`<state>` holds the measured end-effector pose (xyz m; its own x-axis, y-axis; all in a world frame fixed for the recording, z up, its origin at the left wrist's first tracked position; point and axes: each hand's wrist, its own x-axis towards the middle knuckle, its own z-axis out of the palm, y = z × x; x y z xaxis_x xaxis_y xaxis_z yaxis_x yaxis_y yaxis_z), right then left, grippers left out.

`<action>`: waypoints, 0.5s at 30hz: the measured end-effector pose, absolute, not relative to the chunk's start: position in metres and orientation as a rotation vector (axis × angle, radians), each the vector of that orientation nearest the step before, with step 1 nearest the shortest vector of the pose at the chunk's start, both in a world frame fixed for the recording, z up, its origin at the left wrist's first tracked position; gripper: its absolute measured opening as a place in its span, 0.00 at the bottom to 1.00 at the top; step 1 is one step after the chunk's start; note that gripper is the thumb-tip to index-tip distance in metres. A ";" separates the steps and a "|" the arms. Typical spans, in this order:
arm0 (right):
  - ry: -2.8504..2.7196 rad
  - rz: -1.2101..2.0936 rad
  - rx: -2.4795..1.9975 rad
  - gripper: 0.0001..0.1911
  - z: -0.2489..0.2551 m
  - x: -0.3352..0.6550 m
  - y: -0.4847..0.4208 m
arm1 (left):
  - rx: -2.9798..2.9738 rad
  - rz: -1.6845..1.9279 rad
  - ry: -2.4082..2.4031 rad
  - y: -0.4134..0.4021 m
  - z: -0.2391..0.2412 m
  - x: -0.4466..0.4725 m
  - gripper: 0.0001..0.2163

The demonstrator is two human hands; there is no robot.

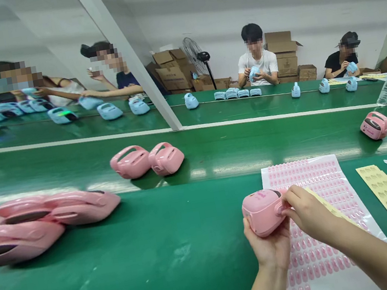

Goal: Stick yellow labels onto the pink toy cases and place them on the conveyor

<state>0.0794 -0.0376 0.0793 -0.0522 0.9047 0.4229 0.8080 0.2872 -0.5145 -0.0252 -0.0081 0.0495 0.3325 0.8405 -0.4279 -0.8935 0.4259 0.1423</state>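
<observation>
Risked dropping pink gadget (263, 217) through loosening of left hand (272, 246): smooth shell, held above green table (144, 272), beside left edge of sticker sheet (336, 287). Cupped gadget from below with left hand, fingers part-curled. Pinched gadget's right end with right hand (302, 206), fingertips close; couldn't tell about anything between.

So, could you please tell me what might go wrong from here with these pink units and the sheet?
The held unit could slip, since it is held up in the left hand, with the right hand at its side. The right forearm passes over the sticker sheet and might shift or crease it. The clustered units sit crowded together, so they may scuff each other.
</observation>
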 end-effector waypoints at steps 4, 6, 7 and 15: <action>-1.831 0.224 -1.631 0.08 0.075 0.077 -0.037 | -0.092 1.158 0.541 -0.008 0.052 -0.023 0.21; -1.815 0.249 -1.657 0.09 0.073 0.077 -0.036 | -0.071 1.171 0.562 -0.008 0.052 -0.022 0.21; -1.808 0.267 -1.665 0.09 0.072 0.077 -0.035 | -0.062 1.178 0.572 -0.008 0.052 -0.022 0.21; -1.672 0.643 -1.637 0.09 0.086 0.084 -0.034 | -0.007 1.236 0.662 -0.009 0.057 -0.021 0.22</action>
